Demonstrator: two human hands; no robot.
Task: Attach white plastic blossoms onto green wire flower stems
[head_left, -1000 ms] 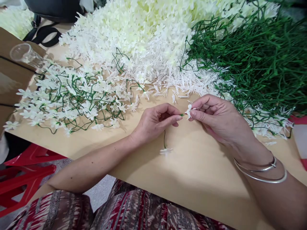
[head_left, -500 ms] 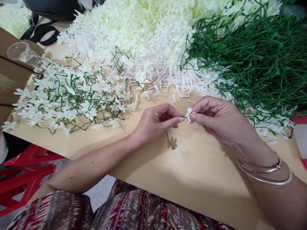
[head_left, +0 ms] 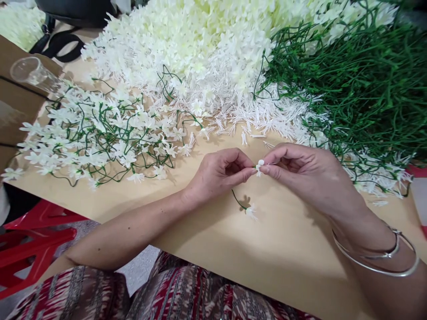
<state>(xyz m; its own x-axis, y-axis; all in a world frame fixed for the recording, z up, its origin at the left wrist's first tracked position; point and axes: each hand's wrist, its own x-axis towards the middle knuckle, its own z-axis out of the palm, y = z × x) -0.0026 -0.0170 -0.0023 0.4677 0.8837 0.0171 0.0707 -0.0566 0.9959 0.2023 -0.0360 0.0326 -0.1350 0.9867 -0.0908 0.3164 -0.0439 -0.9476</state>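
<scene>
My left hand [head_left: 227, 171] pinches a thin green artificial stem, most of it hidden by the fingers. From under that hand a green stem hangs down, ending in a white flower with stamens [head_left: 251, 211]. At the fingertips, between the two hands, is a small white artificial flower [head_left: 259, 166], fitted against the tip of the green stem. My right hand [head_left: 296, 171] is closed with thumb and forefinger on this white flower's petals. Silver bangles [head_left: 376, 255] circle my right wrist.
A pile of assembled white flowers on green stems [head_left: 100, 129] lies at left. Loose white petals [head_left: 187, 44] and white stamens [head_left: 240, 111] heap behind. Green stems [head_left: 360, 75] pile at right. A clear plastic cup [head_left: 36, 73] lies at far left, red stools [head_left: 40, 240] below.
My right hand has shifted slightly down and left, bringing the white flower closer against my left fingertips. The hanging flower below my left hand has swung slightly to the right.
</scene>
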